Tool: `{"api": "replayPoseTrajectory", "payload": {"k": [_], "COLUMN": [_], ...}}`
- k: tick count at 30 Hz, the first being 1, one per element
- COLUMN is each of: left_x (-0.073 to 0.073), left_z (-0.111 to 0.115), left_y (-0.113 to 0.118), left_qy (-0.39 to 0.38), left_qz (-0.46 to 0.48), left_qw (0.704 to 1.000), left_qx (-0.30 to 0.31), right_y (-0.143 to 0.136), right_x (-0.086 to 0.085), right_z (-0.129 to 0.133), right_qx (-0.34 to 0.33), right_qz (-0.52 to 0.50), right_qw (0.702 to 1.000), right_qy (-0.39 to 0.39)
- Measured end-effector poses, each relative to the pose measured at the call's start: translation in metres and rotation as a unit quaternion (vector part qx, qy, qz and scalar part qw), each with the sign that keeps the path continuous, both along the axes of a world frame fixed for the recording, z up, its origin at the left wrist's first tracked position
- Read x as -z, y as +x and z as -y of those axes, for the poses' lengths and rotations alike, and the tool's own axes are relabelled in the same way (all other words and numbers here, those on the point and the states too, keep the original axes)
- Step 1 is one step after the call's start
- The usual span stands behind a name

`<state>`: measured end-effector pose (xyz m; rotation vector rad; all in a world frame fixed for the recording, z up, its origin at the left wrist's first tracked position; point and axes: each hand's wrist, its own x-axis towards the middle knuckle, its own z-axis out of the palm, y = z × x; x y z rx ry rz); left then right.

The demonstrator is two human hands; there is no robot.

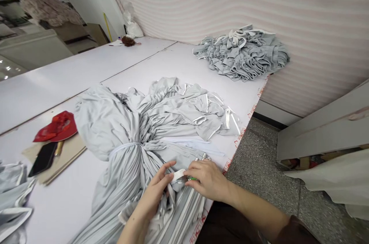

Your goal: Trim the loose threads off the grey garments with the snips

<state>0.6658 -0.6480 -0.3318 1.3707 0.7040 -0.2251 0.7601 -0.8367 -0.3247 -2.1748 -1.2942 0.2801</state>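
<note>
My left hand (157, 187) is closed, thumb and finger pinching the white trim (179, 175) of a light grey garment. Close beside it, my right hand (208, 179) is closed around a small metal tool with a green part (192, 178), which looks like thread snips; the fingers cover most of it. The metal end lies against or just under the white trim. Beneath both hands spreads a large bundle of grey garments (119, 176), cinched by a pale cloth tie (126, 146). White-edged pieces (198, 107) fan out from the tie toward the right.
A second grey garment pile (242, 53) lies at the table's far right corner. To the left are a red cap (59, 126), a black phone (43, 158) and brown cardboard (65, 163). More grey garments (14, 194) lie at lower left. The table edge (235, 144) drops to a speckled floor.
</note>
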Motion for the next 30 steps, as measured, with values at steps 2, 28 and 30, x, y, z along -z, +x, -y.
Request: {"api": "replayPoseTrajectory", "payload": {"k": [2, 28, 30], "left_x": [-0.002, -0.014, -0.014], "left_z": [0.0, 0.002, 0.001], "left_y": [0.001, 0.012, 0.013], "left_qy": [-0.002, 0.044, 0.136], "left_qz": [-0.004, -0.006, 0.06], "left_qw": [1.0, 0.998, 0.986], "left_qx": [0.009, 0.053, 0.068], "right_y": [0.001, 0.009, 0.013], "right_x": [0.0, 0.01, 0.014], "right_z": [0.001, 0.006, 0.01], "right_qx": [-0.002, 0.041, 0.098], "right_qz": [-0.006, -0.042, -0.093], "right_qw": [1.0, 0.997, 0.989], "right_qy": [-0.003, 0.042, 0.059]}}
